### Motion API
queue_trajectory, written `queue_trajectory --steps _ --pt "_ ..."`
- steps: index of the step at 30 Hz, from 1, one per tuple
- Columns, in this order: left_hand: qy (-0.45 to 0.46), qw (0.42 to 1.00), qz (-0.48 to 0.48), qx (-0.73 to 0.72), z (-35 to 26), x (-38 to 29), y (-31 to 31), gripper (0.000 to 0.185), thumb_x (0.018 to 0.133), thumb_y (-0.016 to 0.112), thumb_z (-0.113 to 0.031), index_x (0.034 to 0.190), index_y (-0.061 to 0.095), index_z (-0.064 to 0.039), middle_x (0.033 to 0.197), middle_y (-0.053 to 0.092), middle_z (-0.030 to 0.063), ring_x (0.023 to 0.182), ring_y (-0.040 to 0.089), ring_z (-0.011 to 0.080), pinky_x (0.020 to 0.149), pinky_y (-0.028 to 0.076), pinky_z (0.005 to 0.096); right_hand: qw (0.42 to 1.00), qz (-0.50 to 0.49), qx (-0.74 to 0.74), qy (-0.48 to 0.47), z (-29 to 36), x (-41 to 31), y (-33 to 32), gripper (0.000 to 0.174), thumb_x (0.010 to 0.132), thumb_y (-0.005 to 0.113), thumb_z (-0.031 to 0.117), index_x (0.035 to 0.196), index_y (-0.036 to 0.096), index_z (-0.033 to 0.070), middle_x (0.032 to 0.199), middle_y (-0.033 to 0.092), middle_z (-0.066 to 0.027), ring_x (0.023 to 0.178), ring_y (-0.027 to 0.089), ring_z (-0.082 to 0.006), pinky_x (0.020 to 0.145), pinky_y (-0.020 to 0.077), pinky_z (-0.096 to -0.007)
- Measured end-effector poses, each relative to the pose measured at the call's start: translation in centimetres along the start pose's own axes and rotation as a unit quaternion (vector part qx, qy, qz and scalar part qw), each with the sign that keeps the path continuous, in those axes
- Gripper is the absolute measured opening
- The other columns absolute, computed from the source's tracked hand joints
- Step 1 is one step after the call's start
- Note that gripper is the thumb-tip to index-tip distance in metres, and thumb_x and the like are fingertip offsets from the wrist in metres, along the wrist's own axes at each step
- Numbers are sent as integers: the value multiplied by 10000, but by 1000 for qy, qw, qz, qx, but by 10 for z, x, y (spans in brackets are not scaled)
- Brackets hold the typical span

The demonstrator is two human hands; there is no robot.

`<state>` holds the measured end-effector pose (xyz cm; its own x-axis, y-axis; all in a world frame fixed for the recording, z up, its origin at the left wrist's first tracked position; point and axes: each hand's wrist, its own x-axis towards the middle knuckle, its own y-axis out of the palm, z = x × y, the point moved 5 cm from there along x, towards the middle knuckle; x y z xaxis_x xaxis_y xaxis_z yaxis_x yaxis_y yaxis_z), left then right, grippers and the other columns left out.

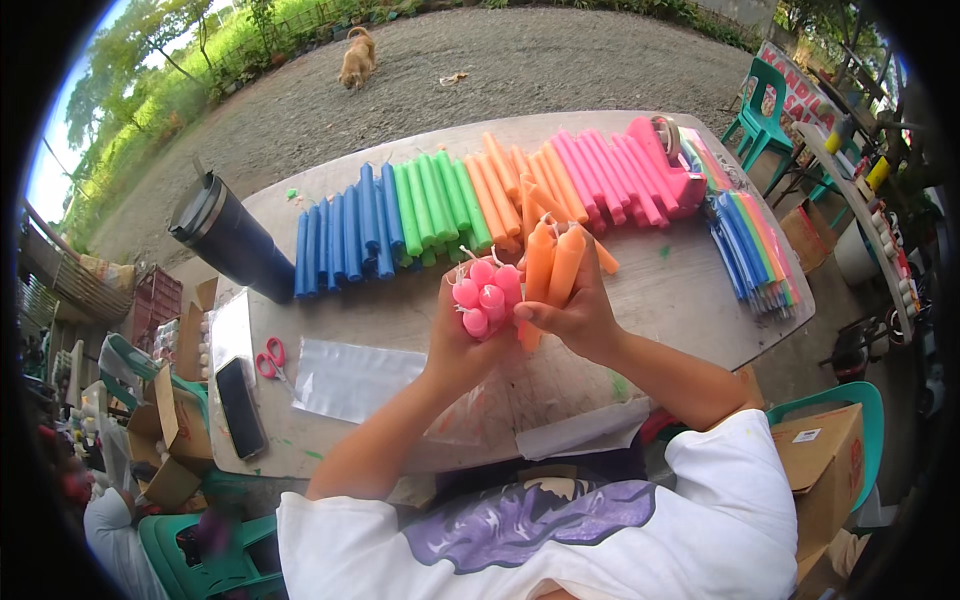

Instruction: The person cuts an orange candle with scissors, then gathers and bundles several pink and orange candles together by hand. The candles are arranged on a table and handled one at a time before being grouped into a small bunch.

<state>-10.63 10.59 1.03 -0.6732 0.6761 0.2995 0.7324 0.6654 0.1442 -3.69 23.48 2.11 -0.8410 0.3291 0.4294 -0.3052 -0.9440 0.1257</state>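
Observation:
My left hand (474, 345) grips a bundle of several pink candles (486, 294), wicks pointing up toward me. Close beside it, my right hand (581, 315) holds a few orange candles (553, 262), also wick end up. Behind both hands, rows of candles lie across the table (390, 311): blue candles (349, 232), green candles (439, 199), orange candles (491, 195) and pink candles (600, 176). A loose orange candle partly shows behind my right hand. The lower ends of the held candles are largely hidden by my hands.
A dark tumbler (232, 236) stands at the left. Nearer lie red-handled scissors (274, 364), a phone (240, 407) and clear plastic bags (356, 379). A pink tape dispenser (679, 184) and packed multicoloured candles (754, 251) are at the right. A dog (358, 60) is on the gravel.

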Motion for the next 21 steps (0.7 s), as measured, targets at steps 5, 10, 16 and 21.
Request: queue_trajectory --steps 5,10,16,21 --pt "61 995 -7 76 3 -2 -6 692 745 734 -12 1328 361 -36 1201 510 86 1101 535 162 958 456 320 996 -16 -68 -62 -12 -5 8 747 730 854 200 1285 368 79 1204 476 -85 1092 504 -159 940 451 -302" --pt "64 993 -16 100 -2 -12 -3 714 740 799 -85 1316 380 -36 1208 512 88 1093 544 168 946 460 320 988 38 -57 -138 -2 -8 8 805 665 888 315 1266 412 71 1151 519 -80 1013 519 -150 866 459 -301" --pt "96 995 -7 21 8 -1 -2 730 707 852 -331 1230 429 -47 1148 547 62 1027 566 168 882 476 332 982 72 -105 -138 -6 -14 14 1037 620 913 301 1434 310 76 1230 497 -128 1148 514 -258 976 426 -396" --pt "-16 999 48 -11 17 1 -4 789 692 827 -495 1204 438 -37 1111 577 77 1012 584 163 878 486 328 995 55 -83 4 -12 -26 22 977 636 896 183 1418 316 97 1339 448 -147 1237 484 -258 1032 413 -404"
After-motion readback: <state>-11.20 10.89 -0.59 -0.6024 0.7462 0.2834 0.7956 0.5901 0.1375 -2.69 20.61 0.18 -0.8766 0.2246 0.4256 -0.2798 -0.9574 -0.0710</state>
